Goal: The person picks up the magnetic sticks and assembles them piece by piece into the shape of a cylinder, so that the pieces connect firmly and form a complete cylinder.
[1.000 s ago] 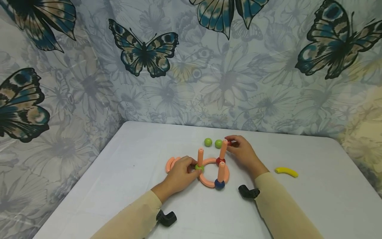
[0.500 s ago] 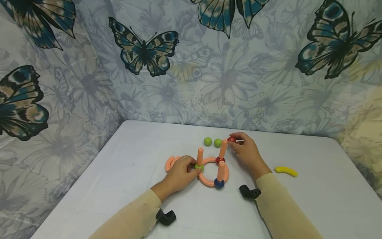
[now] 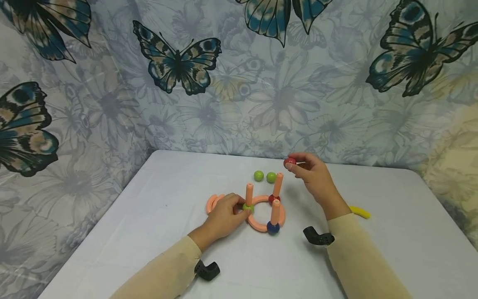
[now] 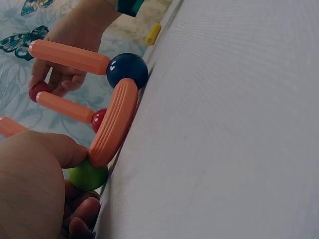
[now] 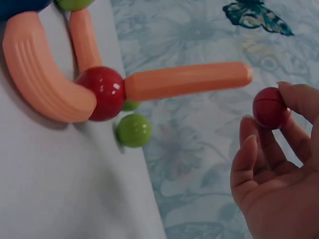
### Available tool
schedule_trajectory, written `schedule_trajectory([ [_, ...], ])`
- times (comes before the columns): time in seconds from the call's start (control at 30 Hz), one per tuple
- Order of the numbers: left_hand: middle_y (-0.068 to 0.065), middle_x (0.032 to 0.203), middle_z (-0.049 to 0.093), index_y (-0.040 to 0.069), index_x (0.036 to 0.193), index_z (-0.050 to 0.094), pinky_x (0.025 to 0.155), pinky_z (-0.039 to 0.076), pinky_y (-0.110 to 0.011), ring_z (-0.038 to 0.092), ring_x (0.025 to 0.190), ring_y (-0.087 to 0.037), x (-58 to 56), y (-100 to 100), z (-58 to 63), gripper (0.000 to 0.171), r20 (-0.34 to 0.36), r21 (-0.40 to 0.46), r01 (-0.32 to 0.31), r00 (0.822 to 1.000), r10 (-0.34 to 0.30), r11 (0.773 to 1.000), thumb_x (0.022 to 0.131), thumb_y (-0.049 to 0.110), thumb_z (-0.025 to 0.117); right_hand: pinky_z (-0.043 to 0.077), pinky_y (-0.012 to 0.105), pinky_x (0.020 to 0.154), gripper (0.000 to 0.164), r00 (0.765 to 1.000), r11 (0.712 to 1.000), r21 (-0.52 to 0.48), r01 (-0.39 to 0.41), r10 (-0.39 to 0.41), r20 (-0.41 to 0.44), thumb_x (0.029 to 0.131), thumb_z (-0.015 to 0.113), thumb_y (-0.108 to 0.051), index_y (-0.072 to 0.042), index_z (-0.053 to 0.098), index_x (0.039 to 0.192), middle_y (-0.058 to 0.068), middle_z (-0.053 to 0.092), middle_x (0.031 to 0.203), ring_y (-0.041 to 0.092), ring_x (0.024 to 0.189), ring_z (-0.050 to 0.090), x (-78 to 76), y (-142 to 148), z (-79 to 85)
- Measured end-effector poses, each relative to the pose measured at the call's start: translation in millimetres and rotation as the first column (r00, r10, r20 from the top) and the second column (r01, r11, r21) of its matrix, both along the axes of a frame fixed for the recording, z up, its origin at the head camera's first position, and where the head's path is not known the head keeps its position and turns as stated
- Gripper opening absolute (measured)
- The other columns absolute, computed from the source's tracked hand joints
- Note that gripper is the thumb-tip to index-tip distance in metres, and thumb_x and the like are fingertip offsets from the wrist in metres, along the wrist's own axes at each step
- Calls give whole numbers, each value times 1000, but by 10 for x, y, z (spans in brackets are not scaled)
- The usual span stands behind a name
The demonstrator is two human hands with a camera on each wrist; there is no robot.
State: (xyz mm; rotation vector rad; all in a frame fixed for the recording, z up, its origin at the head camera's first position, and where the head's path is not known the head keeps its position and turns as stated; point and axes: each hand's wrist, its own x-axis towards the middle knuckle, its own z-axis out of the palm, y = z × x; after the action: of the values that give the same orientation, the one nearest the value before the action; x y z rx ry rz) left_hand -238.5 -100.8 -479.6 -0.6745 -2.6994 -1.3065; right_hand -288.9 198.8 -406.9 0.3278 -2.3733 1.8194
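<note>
My right hand (image 3: pixel 313 176) pinches a red ball (image 5: pixel 270 108) above the table, level with the tip of an upright orange rod (image 5: pixel 189 80). That rod rises from another red ball (image 5: pixel 103 93) in a ring of curved orange pieces (image 3: pixel 257 224). A blue ball (image 3: pixel 273 227) and a green ball (image 4: pixel 88 175) also join the ring, each bearing an upright orange rod. My left hand (image 3: pixel 225 216) grips the green ball at the ring's left side, thumb on one side and fingers on the other.
Two loose green balls (image 3: pixel 259 176) (image 3: pixel 271 177) lie behind the ring. Curved orange pieces (image 3: pixel 212 203) lie left of it, partly behind the left hand. A yellow curved piece (image 3: pixel 360 212) lies at the right, partly hidden by the right arm. A butterfly-patterned cloth (image 3: pixel 209 116) hangs behind the white table (image 3: pixel 149 199).
My right hand has lifted the red ball from the table behind the ring and raised it above the rod's tip. The left hand keeps its place on the green ball.
</note>
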Motion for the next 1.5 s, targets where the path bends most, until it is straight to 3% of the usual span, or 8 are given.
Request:
schedule_trajectory([
  [0.27,7,103,68,12,114,77,69,51,-32,57,78,-10,-2,-16,-21,16,16,7,4,1000,-4,1000,102,24,79,52,33,83,42,999,995,79,-53,53,10,105,78,-30,-5,68,137,12,65,130,31,105,60,48,-86,66],
  [0.5,8,103,67,12,113,77,69,51,-31,57,78,-10,-10,-8,-29,17,4,6,2,1000,-2,1000,101,23,79,48,35,76,39,995,991,86,-102,100,22,105,78,-27,-7,70,137,12,65,129,33,99,60,70,-141,70],
  [1.0,9,104,67,13,113,77,70,51,-32,57,79,-10,-27,-13,-45,16,-9,4,5,1000,-5,1000,102,24,79,49,47,86,41,992,987,100,-125,122,36,106,77,-28,-8,68,139,10,68,128,36,103,62,79,-224,71],
  [1.5,9,104,67,13,113,77,70,51,-32,57,79,-10,-28,-17,-38,16,-5,9,6,1000,-6,1000,102,25,79,52,42,88,39,991,989,71,-132,130,27,106,75,-28,-6,69,138,11,68,129,32,106,64,64,-170,66],
])
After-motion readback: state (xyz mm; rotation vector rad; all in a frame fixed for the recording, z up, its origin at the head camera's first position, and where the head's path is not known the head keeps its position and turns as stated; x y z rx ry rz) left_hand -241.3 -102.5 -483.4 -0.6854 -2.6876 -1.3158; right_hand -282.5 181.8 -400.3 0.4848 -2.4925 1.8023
